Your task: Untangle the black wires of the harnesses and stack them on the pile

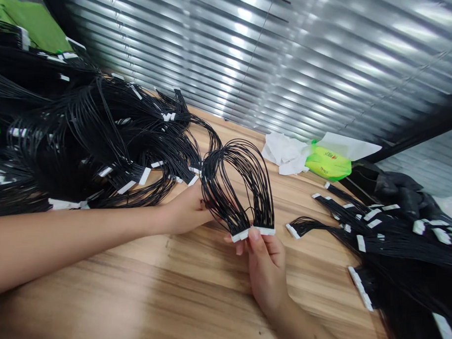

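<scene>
Where metal blinds gleam, wood-grain tabletop, black wire harnesses

I register a wooden table as the work surface, with a window blind behind it. One heap of wire harnesses lies at the table's left and a second heap at its right. Between them, I have one looped wire harness above the table. Farther back, a crumpled tissue lies touching a plastic packet.
</scene>
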The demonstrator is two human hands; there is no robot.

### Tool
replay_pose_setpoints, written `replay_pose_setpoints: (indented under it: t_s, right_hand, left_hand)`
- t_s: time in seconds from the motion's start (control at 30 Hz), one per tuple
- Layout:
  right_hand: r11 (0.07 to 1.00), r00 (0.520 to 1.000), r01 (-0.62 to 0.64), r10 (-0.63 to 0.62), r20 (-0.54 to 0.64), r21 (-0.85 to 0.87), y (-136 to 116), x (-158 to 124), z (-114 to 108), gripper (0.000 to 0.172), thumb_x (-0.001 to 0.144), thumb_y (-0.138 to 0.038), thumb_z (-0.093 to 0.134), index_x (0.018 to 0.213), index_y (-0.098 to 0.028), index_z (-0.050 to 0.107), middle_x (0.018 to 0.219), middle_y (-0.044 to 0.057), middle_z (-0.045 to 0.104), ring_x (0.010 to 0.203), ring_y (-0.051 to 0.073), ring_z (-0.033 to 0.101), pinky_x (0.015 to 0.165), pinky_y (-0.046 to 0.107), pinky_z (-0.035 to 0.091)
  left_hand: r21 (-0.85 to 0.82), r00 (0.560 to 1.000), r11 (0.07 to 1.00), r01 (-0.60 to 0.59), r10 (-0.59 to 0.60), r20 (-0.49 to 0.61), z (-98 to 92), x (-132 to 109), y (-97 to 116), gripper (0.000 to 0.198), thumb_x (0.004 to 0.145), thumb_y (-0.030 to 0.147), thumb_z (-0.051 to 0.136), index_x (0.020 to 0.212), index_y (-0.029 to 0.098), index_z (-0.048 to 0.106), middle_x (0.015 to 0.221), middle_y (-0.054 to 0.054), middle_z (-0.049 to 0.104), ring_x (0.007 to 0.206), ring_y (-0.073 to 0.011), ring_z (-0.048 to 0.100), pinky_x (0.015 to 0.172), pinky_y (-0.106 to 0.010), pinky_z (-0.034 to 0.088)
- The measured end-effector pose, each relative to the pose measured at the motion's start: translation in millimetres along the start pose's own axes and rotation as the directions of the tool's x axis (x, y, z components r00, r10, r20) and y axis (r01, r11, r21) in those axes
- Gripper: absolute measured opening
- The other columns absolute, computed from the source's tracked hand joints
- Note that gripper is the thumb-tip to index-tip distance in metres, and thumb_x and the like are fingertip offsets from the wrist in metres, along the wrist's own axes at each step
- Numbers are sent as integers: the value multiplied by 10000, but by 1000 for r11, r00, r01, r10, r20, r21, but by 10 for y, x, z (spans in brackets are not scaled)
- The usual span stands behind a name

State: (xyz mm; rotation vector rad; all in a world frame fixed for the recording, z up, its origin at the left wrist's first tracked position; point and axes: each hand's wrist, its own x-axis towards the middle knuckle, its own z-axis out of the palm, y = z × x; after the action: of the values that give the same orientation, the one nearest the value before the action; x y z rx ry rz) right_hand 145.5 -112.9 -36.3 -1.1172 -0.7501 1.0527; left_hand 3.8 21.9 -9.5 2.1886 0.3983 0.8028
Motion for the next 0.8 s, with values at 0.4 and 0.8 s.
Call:
replay_pose_setpoints:
  t_s: [0.4,0.8]
  right_hand:
    - [999,968,32,-30,-248,4,-74,151,24,293,769,-444,690,643,-189,621,566,-29,568,523,104,429,557,261,360]
    - [999,986,-4,-3,-168,-39,-29,124,27,284,798,-434,669,657,-190,631,561,-32,566,551,107,458,588,252,374]
  left_hand:
    - [62,930,931,-361,364,-49,-97,5,33,160,906,229,477,936,205,632,745,-2,708,736,-113,656,734,-230,474]
    - [561,871,733,-385,489,-41,-63,8,-56,124,899,297,557,927,288,677,610,89,676,516,-68,548,602,-214,407]
